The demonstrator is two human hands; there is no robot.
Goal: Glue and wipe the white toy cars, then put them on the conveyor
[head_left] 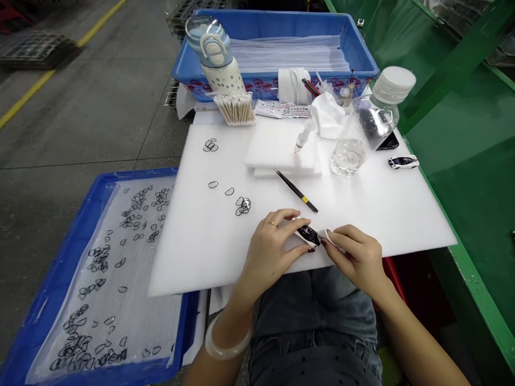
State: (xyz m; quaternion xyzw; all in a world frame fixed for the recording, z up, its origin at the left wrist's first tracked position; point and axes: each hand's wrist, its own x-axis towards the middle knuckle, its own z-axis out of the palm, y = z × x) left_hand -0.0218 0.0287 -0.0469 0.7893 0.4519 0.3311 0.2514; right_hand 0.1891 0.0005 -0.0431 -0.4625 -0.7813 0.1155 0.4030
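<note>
Grip shut in both hands, close together over a small black-and-white toy car [309, 236]. L hand [269, 241], ring on one finger, wrapped over car's top and side; R hand [354, 257] pinching white cloth [330, 238] against car's front end, exact kind of cloth hard to tell. Car held near front edge of white foam board [189, 257], which sits on green bench [454, 284]. Just above hands, black tweezers [296, 190] w/ yellow band lying on board. Left of those, small black rubber rings [243, 206] in loose clusters. Further back, stacked foam block [281, 155] w/ syringe [303, 135] resting on it, beside glass beaker [348, 156] of clear liquid. Second toy car [403, 162] at bench's right edge. Along back, cotton swabs [234, 110] in bundle, white-capped bottle [382, 107], and blue crate [281, 24] of clear plastic sheets. To person's left, blue tray [60, 279] lined w/ plastic, many black rings scattered on it.
</note>
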